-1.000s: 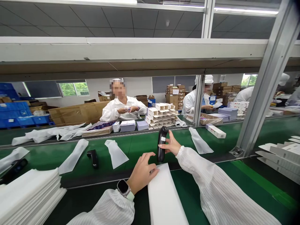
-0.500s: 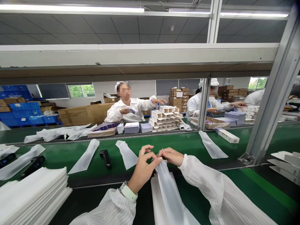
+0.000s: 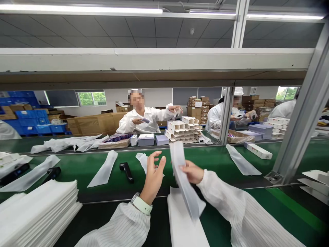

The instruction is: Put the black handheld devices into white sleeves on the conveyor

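My right hand [image 3: 192,172] is closed on a long white foam bag [image 3: 183,180] and holds it up off the bench, its top end raised above the conveyor. My left hand [image 3: 154,176] hovers just left of the bag with fingers spread and nothing in it. Under both hands lies a flat stack of white foam bags [image 3: 183,224]. A black handheld device [image 3: 126,171] lies on the green conveyor belt [image 3: 210,159], to the left of my left hand.
A tall pile of white foam sheets [image 3: 36,212] sits at my near left. More foam bags and black devices lie along the belt. Across it, two people in white coats work beside stacked white cartons [image 3: 183,129]. A slanted metal post [image 3: 298,120] stands at the right.
The black device that my right hand held a second ago is out of sight. My right hand has lifted a foam bag off the stack, and my left hand has let go and opened.
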Tool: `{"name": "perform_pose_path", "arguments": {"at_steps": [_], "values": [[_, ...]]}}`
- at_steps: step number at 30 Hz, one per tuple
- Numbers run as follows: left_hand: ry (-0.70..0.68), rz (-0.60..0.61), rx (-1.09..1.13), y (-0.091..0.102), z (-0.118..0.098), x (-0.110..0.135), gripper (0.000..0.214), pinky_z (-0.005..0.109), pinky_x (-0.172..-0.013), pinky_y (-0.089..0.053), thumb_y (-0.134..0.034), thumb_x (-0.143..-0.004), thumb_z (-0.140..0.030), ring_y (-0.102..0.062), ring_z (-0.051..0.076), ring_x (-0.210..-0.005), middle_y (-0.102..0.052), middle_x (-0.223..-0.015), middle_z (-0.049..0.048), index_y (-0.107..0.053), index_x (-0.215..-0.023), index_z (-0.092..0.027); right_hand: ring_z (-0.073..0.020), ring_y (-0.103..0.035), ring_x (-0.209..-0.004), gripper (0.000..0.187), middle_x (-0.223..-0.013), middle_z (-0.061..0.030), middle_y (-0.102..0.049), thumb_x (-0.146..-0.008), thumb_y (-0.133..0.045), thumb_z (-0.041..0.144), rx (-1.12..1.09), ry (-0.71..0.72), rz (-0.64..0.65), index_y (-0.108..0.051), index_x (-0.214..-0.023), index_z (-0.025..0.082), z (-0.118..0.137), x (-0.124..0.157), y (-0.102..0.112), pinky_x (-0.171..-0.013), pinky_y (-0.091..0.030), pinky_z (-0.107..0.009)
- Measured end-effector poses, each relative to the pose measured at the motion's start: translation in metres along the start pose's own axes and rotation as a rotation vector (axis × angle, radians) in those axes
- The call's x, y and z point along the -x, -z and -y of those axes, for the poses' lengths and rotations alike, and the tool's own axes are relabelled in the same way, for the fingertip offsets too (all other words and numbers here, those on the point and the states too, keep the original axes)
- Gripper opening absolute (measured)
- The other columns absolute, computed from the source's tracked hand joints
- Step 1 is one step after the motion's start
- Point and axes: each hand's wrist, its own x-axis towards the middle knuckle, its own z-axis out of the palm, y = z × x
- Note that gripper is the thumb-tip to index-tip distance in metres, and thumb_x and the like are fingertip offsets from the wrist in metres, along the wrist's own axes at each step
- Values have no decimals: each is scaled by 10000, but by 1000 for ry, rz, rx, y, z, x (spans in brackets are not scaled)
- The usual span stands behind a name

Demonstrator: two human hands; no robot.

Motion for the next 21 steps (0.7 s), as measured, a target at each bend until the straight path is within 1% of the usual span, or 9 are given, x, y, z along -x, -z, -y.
{"name": "perform_pose_path", "arguments": {"at_steps": [3, 5, 8, 10, 12, 14, 16, 17, 21], "values": [[71, 354, -135, -5, 23, 4, 298, 262, -795, -361, -426, -762, -423, -457, 157, -922, -490, -980, 41, -482, -949, -197, -130, -575, -644, 383, -752, -24, -610, -584, -663, 351, 72, 186, -452, -517, -891, 173, 15, -16, 46, -604, -462, -257], [112, 510, -190, -8, 36, 10, 331, 272, -761, -380, -508, -692, -439, -478, 168, -863, -508, -917, 40, -522, -898, -180, -156, -584, -766, 376, -898, -50, -607, -633, -601, 378, 271, 209, -655, -490, -938, 188, 19, -23, 82, -666, -468, -273], [156, 579, -256, -13, 50, 18, 400, 292, -714, -387, -552, -628, -473, -478, 194, -841, -513, -893, 52, -548, -880, -162, -199, -554, -917, 389, -1003, -93, -582, -647, -559, 364, 539, 139, -734, -489, -972, 163, 15, -25, 127, -768, -444, -300], [163, 599, -284, -17, 54, 20, 357, 279, -675, -384, -574, -603, -465, -483, 198, -814, -529, -821, 43, -576, -776, -154, -253, -519, -978, 433, -1027, -132, -565, -606, -589, 344, 630, 77, -731, -505, -975, 134, 10, -23, 144, -819, -409, -360], [164, 608, -294, -19, 55, 19, 283, 249, -618, -375, -603, -582, -427, -495, 184, -753, -539, -709, 22, -583, -641, -151, -322, -423, -1081, 542, -1129, -167, -489, -569, -616, 341, 729, 29, -768, -481, -1052, 132, 7, -23, 149, -869, -333, -462], [159, 610, -292, -21, 55, 16, 235, 221, -565, -358, -631, -564, -375, -502, 162, -689, -537, -623, 3, -579, -559, -146, -366, -300, -1161, 636, -1232, -173, -379, -586, -601, 381, 950, 4, -834, -413, -1158, 173, 7, -28, 140, -880, -250, -548], [135, 595, -281, -21, 54, 14, 205, 204, -535, -342, -637, -571, -341, -503, 140, -644, -545, -592, -6, -595, -557, -141, -339, -290, -1172, 605, -1250, -147, -358, -665, -522, 427, 1239, 41, -755, -364, -1210, 216, 8, -36, 114, -893, -236, -540], [117, 582, -277, -22, 53, 14, 195, 201, -526, -335, -634, -581, -331, -501, 133, -626, -552, -586, -8, -607, -572, -138, -306, -338, -1148, 559, -1218, -134, -396, -710, -468, 433, 1378, 81, -629, -361, -1217, 221, 8, -42, 95, -902, -258, -499], [19, 528, -286, -22, 48, 20, 153, 202, -516, -329, -613, -621, -278, -500, 121, -565, -591, -566, -1, -651, -633, -130, -190, -409, -1084, 433, -1148, -63, -468, -793, -376, 384, 1420, 308, 93, -389, -1206, 253, -9, -71, 12, -931, -284, -333]]}}
